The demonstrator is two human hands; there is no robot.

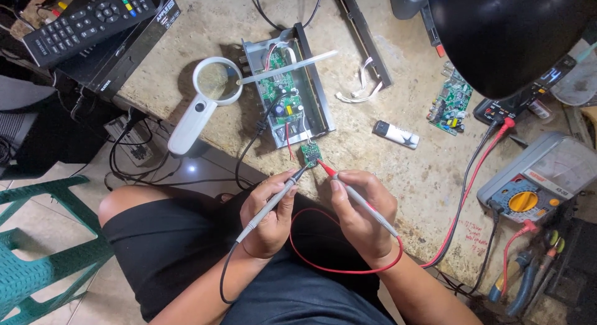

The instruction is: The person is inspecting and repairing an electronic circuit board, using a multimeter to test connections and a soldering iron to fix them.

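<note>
Right now the left hand (pixel 268 216) is wrapped around a black test probe (pixel 273 204), held like a pencil, and its thin tip touches the small green board (pixel 310 153) at the table's near edge. The right hand (pixel 364 216) grips a red test probe (pixel 357 197) the same way, and its tip comes in at the other side of that little board. Held like pencils, the tips can probably be aimed at tiny spots. The small board hangs by thin wires from an open grey box (pixel 292 92) with a bigger green circuit board inside (the lid is off, so the parts show). A red wire (pixel 348 269) loops from the red probe over the person's lap and runs toward a meter with a yellow dial (pixel 538 182) on the right. A white magnifying glass (pixel 202 101) lies just beside the box, likely kept near for looking at small parts. A black remote (pixel 87 20) sits far off at the top left.
</note>
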